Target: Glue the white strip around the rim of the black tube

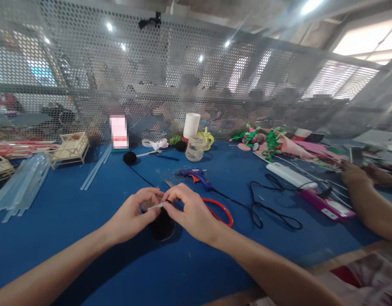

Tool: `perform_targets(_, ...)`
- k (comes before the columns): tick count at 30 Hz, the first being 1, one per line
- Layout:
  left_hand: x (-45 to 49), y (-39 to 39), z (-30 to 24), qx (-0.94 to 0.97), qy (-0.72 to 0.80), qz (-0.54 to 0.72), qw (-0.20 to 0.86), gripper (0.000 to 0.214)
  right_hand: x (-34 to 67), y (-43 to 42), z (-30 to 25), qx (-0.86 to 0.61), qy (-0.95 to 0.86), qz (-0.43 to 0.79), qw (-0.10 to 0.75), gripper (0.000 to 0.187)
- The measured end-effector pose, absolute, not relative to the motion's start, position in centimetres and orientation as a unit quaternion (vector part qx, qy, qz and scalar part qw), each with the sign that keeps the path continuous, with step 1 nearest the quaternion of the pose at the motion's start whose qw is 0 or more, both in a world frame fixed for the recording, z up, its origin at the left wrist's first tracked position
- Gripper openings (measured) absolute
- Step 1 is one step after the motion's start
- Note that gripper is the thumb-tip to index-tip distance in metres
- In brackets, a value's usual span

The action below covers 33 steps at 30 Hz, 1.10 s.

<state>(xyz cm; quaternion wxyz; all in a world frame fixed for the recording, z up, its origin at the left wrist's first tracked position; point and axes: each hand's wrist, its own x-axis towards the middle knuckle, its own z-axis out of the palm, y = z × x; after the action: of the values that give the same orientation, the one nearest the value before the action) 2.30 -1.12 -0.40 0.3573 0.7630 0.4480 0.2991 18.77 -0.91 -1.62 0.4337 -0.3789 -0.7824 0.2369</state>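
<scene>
A black, yarn-covered cup-shaped piece stands on the blue table between my hands, a pale edge showing at its top. My left hand is closed around its upper left side, thumb against the pale edge. With bent fingers pinched together, my right hand grips black yarn at the rim. That yarn runs back across the table to a small black yarn ball. The fingers partly hide the top of the piece. Just beyond my hands lies a blue glue gun with an orange trigger.
A red ring-shaped handle lies right of my hands. Farther back are a clear jar, stacked paper cups and a phone. Glue sticks lie left. A black cord leads toward a power strip, near another person's arm.
</scene>
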Motion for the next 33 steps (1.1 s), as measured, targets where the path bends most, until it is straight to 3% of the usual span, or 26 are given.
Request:
perform_targets(5,1.9,-0.9,0.1,0.768,0.443,0.293,0.357,0.013,19.2,-0.3,-0.6,-0.351,-0.779,0.252,0.454,0.005)
perform_targets(7,1.6,-0.6,-0.1,0.761,0.443,0.313,0.355,0.012,20.0,0.6,0.1,-0.377,-0.767,0.252,0.454,0.012)
perform_targets(13,0.9,0.3,-1.3,0.709,0.474,0.362,0.376,0.015,23.5,4.9,0.6,-0.56,-0.732,0.157,0.355,0.026)
perform_targets(17,0.7,0.5,-1.6,0.712,0.481,0.354,0.37,0.016,25.0,6.7,-0.8,-0.637,-0.706,0.118,0.287,0.016)
perform_targets(19,0.6,0.4,-1.6,0.717,0.483,0.342,0.368,0.016,25.2,7.0,-1.7,-0.661,-0.701,0.11,0.244,0.012)
perform_targets(26,0.5,0.3,-0.8,0.738,0.494,0.301,0.347,0.013,25.4,8.1,-3.7,-0.689,-0.693,0.147,0.155,0.026)
perform_targets(29,0.4,0.2,-0.5,0.744,0.492,0.289,0.347,0.013,25.7,8.8,-3.8,-0.687,-0.685,0.182,0.163,0.025)
perform_targets(33,0.4,0.4,-0.6,0.742,0.488,0.298,0.348,0.014,25.6,8.1,-2.6,-0.674,-0.666,0.208,0.244,0.031)
